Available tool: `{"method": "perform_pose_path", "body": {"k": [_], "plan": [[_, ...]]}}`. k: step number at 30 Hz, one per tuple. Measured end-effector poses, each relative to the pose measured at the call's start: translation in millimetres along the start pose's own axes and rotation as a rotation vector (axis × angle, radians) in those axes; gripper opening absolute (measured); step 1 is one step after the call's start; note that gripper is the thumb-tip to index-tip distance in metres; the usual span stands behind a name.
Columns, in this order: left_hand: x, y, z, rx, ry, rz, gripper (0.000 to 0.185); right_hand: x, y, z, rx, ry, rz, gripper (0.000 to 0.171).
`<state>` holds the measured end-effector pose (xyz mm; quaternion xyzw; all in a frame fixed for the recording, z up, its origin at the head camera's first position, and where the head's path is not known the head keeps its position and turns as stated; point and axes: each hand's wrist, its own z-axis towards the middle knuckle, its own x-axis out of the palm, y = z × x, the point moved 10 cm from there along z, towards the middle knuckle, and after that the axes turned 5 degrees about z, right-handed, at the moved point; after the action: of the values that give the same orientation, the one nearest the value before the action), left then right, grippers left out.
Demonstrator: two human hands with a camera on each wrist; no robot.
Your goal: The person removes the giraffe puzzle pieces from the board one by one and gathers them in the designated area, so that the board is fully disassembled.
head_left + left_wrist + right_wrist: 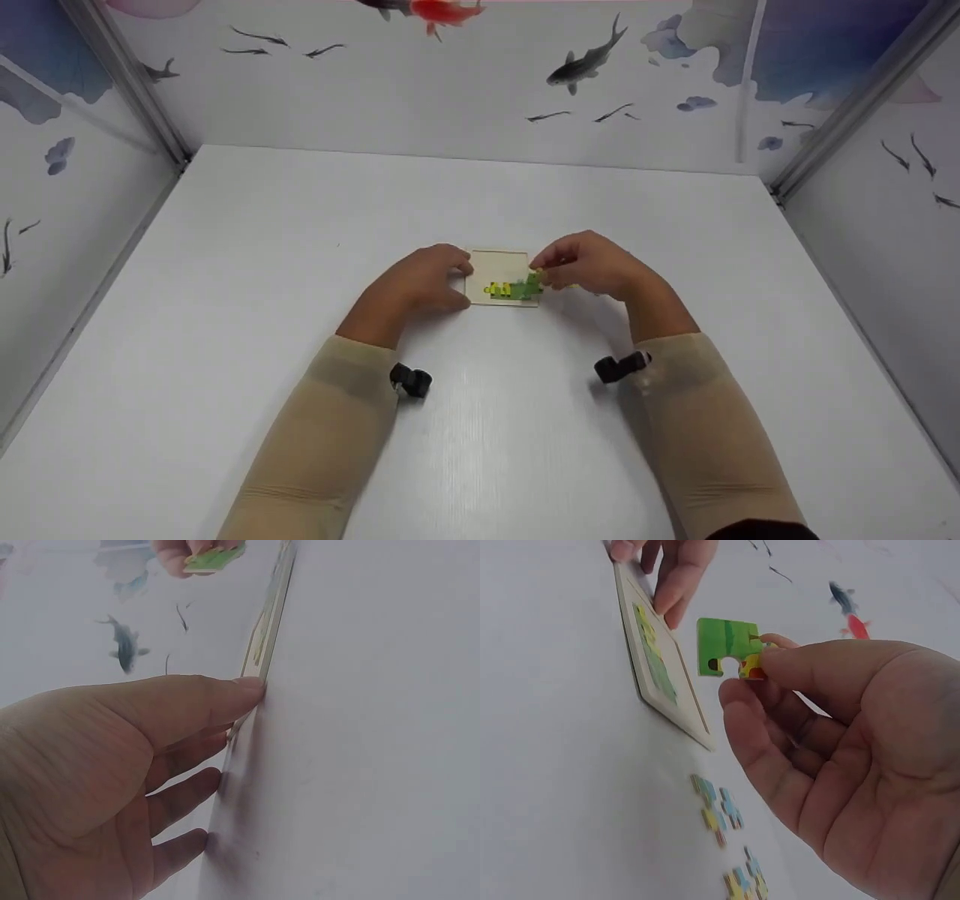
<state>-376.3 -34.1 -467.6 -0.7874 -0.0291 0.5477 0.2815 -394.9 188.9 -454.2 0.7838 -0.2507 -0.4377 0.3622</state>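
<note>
A shallow wooden puzzle board (499, 264) lies flat on the white table, with joined green and yellow puzzle pieces (654, 660) along its near side. At its left end, my left hand (427, 279) steadies it, thumb (244, 692) on the near corner and fingers by the farther part of that edge. Above the board's right end, my right hand (592, 264) pinches a green puzzle piece (714, 636) between thumb and fingers. That piece has a rounded notch and a bit of yellow and red; fingertips hide one corner.
Loose puzzle pieces (714, 811) in blue and yellow lie on the table right of the board, with more pieces (742, 881) beside them. In the head view my right hand mostly covers them. Panels (465, 97) painted with fish enclose the table's back and sides.
</note>
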Motion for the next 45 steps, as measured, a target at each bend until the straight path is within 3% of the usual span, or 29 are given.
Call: {"method": "perform_pose_path", "body": {"k": [8,20,29,36,45], "plan": [[0.8,-2.5,-0.2,-0.012,-0.001,0.012,0.055,-23,-33,-14,0.06,-0.009,-0.023,0.02],[1.5,-2.0,0.2,-0.008,-0.001,0.027,0.055,-18,-43,-13,0.086,0.041,-0.104,0.037],[-1.3,-3.1,-2.4,0.009,-0.001,0.004,0.052,-16,-40,-14,0.111,0.044,-0.162,0.037],[-0.7,-1.9,-1.9,-0.003,-0.006,0.005,0.053,-22,-40,-14,0.134,0.0,-0.203,0.035],[1.2,1.0,0.1,-0.016,0.005,0.0,0.054,-8,-7,-6,0.066,-0.054,-0.157,0.04]]}}
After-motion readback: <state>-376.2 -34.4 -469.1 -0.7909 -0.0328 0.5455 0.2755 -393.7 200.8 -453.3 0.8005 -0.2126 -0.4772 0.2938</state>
